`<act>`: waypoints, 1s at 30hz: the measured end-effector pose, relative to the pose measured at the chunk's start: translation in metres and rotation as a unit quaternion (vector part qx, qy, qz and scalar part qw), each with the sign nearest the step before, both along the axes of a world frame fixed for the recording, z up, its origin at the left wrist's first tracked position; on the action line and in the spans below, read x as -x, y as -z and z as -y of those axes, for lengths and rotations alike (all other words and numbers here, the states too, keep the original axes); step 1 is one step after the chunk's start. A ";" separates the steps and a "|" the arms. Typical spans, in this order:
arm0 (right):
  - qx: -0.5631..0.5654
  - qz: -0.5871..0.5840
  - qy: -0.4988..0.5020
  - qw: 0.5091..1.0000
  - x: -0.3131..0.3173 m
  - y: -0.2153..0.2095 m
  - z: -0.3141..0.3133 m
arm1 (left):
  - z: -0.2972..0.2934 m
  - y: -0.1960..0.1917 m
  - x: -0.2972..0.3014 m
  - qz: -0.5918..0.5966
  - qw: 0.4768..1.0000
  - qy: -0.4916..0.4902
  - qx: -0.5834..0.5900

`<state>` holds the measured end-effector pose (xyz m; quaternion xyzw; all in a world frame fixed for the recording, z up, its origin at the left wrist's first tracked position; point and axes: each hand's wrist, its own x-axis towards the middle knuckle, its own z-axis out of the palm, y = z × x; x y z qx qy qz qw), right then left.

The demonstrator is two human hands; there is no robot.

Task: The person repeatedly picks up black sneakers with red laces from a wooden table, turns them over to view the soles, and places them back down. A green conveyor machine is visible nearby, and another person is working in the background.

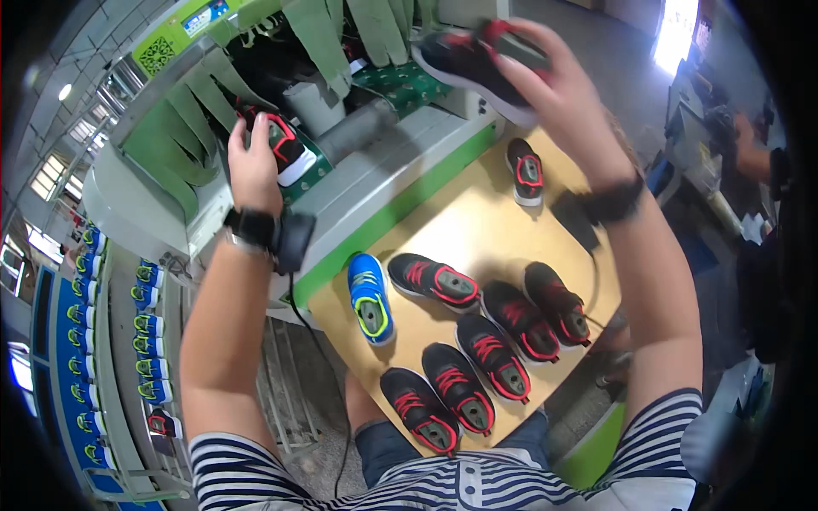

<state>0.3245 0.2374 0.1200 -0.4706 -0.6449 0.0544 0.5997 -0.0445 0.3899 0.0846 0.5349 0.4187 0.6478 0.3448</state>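
Note:
My left hand [253, 166] grips a black and red shoe [285, 146] with a white sole on the green conveyor belt, just outside the machine's hanging green strips [183, 128]. My right hand [558, 81] holds another black and red shoe [477, 64] raised above the belt's other opening. Both wrists wear black bands. On the wooden table [477, 226] below lie several black and red shoes [434, 281] and one blue shoe [371, 298] with a yellow-green trim.
A grey and green conveyor machine [375, 179] runs along the table's far edge. At the left stand blue racks [94, 341] with several blue shoes. Another person [758, 153] works at the far right. A lone black and red shoe [525, 170] lies near the machine.

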 end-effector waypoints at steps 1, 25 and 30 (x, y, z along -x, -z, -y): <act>0.009 -0.006 0.004 1.000 0.012 -0.008 -0.035 | 0.025 0.000 -0.009 -0.016 1.000 0.015 -0.003; 0.424 0.014 -0.016 0.905 -0.028 0.101 0.028 | 0.286 0.065 0.048 -0.326 0.922 0.182 0.103; 0.320 0.053 -0.102 0.941 0.037 -0.020 0.148 | 0.300 0.073 0.003 -0.220 0.919 0.319 0.075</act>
